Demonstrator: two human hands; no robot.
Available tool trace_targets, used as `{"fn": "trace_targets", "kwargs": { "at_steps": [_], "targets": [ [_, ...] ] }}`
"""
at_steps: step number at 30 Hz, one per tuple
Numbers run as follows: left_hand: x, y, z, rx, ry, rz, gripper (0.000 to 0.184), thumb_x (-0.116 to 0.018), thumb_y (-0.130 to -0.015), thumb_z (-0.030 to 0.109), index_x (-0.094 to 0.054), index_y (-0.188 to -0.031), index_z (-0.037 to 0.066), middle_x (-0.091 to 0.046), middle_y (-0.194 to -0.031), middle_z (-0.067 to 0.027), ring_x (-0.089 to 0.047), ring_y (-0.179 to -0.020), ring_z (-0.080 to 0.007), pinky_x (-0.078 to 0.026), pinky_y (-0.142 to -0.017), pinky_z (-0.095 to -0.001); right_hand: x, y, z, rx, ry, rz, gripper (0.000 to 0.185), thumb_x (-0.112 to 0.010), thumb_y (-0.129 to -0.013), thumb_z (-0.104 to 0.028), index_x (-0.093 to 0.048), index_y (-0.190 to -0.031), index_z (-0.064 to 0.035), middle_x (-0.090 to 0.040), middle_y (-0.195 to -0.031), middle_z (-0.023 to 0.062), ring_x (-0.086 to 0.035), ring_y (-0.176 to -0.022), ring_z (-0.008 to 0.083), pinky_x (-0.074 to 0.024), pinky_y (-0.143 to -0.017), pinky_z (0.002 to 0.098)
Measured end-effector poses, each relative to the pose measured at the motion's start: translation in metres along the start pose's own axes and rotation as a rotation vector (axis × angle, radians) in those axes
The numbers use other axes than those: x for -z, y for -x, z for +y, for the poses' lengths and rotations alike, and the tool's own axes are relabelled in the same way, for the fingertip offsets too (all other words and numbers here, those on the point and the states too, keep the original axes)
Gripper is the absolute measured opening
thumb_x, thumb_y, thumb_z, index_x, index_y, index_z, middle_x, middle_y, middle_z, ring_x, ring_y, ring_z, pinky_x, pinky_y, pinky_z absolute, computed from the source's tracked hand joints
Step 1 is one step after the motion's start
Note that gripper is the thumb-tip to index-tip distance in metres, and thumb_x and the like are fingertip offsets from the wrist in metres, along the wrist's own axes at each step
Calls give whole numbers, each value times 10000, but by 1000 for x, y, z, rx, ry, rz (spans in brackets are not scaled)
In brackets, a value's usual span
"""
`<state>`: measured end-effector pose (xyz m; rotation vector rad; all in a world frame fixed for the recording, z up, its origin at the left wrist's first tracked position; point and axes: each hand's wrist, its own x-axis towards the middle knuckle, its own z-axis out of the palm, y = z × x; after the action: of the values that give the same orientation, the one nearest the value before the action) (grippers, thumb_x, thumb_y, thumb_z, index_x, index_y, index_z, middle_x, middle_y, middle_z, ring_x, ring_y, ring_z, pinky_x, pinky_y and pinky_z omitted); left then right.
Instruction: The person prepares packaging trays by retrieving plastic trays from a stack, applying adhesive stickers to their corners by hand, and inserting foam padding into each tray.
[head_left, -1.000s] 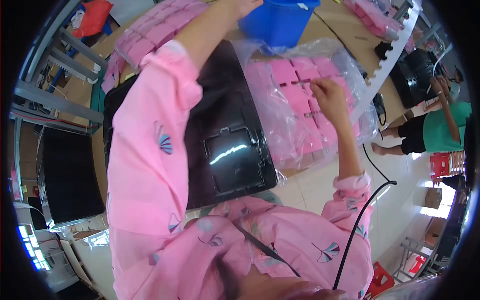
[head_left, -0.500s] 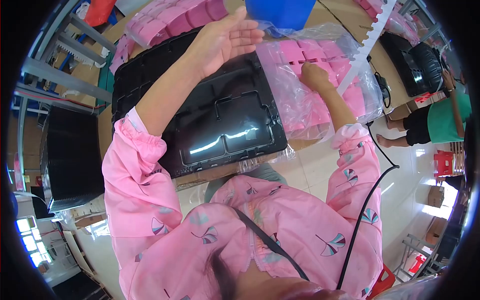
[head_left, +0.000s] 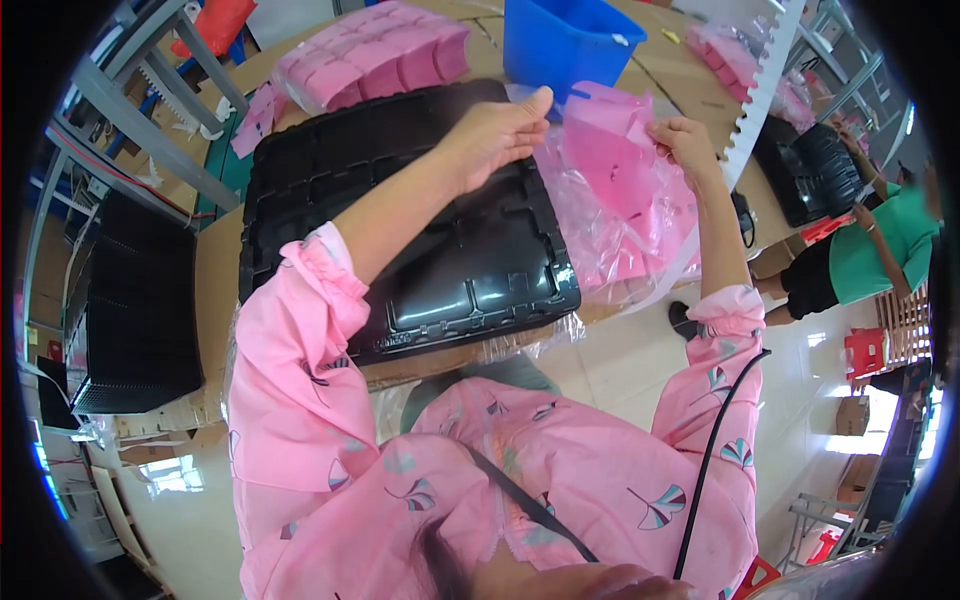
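Note:
My right hand [head_left: 686,148] pinches the upper right edge of a thin pink sheet [head_left: 610,145], lifted over the clear plastic bag [head_left: 640,245]. Near the sheet's left side is my left hand [head_left: 500,143], its fingers held together and bent over the black plastic tray [head_left: 430,250]; whether something thin lies between thumb and fingers is hidden. More pink pieces lie in the bag, right of the tray. Just behind the sheet stands a blue bin [head_left: 565,50].
A block of pink pieces [head_left: 375,55] sits behind the tray. Stacked black trays [head_left: 135,300] stand at the left. A white toothed strip [head_left: 765,90] slants at the right. Further right, a person in green [head_left: 880,255] handles black trays.
My right hand has risen from the bag, lifting the pink sheet. My left hand went from the bin area to over the tray, then towards the sheet, its fingers now closer together.

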<state>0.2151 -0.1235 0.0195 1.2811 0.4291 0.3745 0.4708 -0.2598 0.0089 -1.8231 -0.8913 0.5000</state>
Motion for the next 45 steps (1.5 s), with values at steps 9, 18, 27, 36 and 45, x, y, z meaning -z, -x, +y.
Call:
{"fn": "trace_targets", "kwargs": {
  "at_steps": [9,18,27,36,45],
  "targets": [
    [2,9,13,-136,-78,8,874,-640,-699,616,-375,-1307,45,-411,-1286,-144,-364,-1221,-244,-319,-980,-357,-16,17,-86,178,-148,-212,165,-644,-813,-217,-626,-760,-61,-523,-597,-48,-448,-513,18,-302,-452,170],
    [55,70,29,-323,-172,286,773,-660,-750,506,-381,-1302,43,-463,-1251,-100,-437,-1155,-187,-349,-935,-314,-101,21,-116,361,-55,-358,167,-660,-791,-202,-621,-753,-44,-556,-629,-25,-490,-536,36,-338,-469,181],
    [93,95,41,-466,-366,253,660,-738,-741,289,-445,-1258,3,-557,-1112,-73,-523,-1006,-118,-397,-893,-262,-133,7,-157,360,-73,-498,190,-646,-817,-250,-619,-759,-71,-548,-614,-38,-471,-526,28,-342,-476,169],
    [113,109,25,-409,-215,479,397,-681,-790,151,-544,-1128,-7,-602,-1011,-64,-578,-873,-115,-467,-796,-263,-166,8,-127,587,256,-281,424,-646,-800,-321,-582,-1062,6,-621,-960,81,-593,-874,168,-463,-745,283],
    [143,172,22,-74,-108,547,520,-622,-824,129,-405,-1284,23,-615,-1013,-49,-610,-804,-100,-462,-591,-205,-125,92,-49,997,575,-288,704,-705,-668,-196,-390,-1258,25,-403,-1296,218,-395,-1201,350,-328,-1003,389]
  ]
}}
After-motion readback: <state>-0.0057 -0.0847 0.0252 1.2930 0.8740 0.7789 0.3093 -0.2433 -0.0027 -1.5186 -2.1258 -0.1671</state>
